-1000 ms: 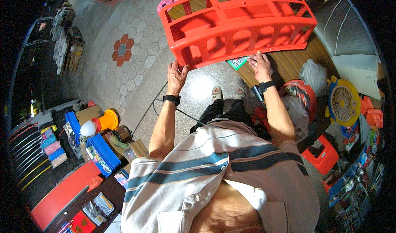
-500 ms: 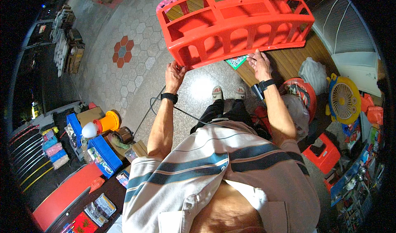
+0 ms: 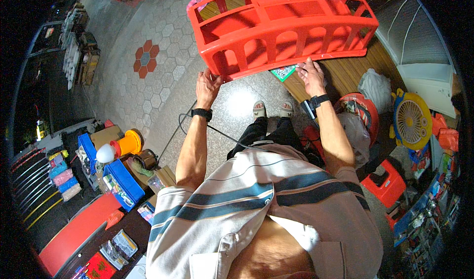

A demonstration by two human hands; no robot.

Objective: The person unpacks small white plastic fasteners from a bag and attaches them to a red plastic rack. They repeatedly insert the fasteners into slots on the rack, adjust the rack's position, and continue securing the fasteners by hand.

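Note:
A red plastic rack (image 3: 284, 58) with arched side openings and a divided top lies across the wooden table (image 3: 368, 74), its left end jutting past the table edge. At its lower left corner my left hand (image 3: 208, 87) is closed on the rim, the thumb hidden. My right hand (image 3: 311, 77) is by the lower edge near the middle, index finger reaching up to the rim and the other fingers curled. Something small and whitish shows at its fingertips, too small to name. A green card with a black-and-white square pattern (image 3: 283, 73) sticks out beneath the rack.
A black cable (image 3: 224, 133) runs in front of my waist. White plastic bags (image 3: 375, 89), a yellow-and-blue fan (image 3: 414, 119) and a red stool (image 3: 385, 184) stand at right. Blue bins (image 3: 123, 184) and an orange-yellow plastic object (image 3: 131, 143) are at left. Patterned tiles (image 3: 165, 64) cover the floor.
The rack's left end has shifted very slightly, and my left hand with it. My right hand stays almost in place.

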